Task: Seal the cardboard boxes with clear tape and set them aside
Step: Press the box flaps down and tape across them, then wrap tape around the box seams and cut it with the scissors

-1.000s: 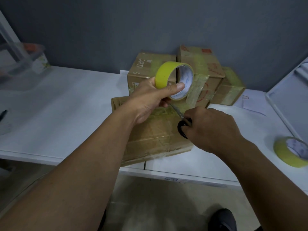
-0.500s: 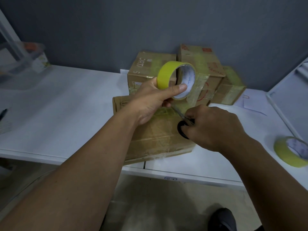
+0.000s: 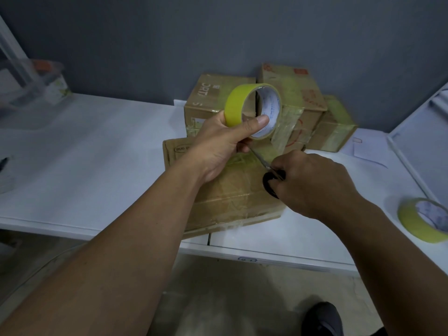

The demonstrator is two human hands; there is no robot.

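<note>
A flat cardboard box lies at the near edge of the white table, wrapped in clear tape. My left hand holds a yellowish roll of clear tape above the box, thumb through the core. A strip of tape runs from the roll down to the box. My right hand grips black-handled scissors, their blades reaching under the roll at the strip. Three taped boxes are stacked behind against the wall.
A second tape roll lies on the table at the far right. A white tray or board leans at the right. A clear plastic container stands at the back left. A paper sheet lies by the stacked boxes.
Both hands and the roll hold almost the same place; the roll has lifted slightly and the scissors blades have edged a little toward the tape strip.
</note>
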